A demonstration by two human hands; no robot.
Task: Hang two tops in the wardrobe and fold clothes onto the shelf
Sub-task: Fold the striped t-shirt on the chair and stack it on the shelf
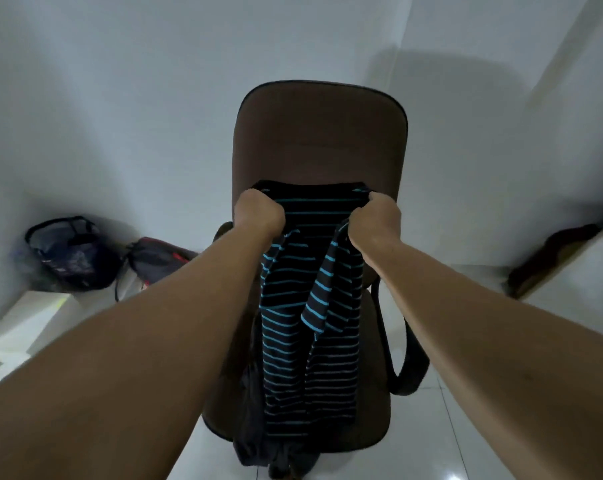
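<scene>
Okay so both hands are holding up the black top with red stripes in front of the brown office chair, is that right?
Not quite: the stripes are blue, not red. The head view shows the left hand and right hand gripping the black top with blue stripes in front of the brown office chair.

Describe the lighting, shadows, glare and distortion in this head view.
Head view: dim, bluish light; the chair throws a broad soft shadow on the wall behind it to the right; pale glare on the glossy floor tiles lower right; wide-angle lens bends the walls and stretches both forearms; the bags at left look soft, the striped top fairly sharp.
</scene>
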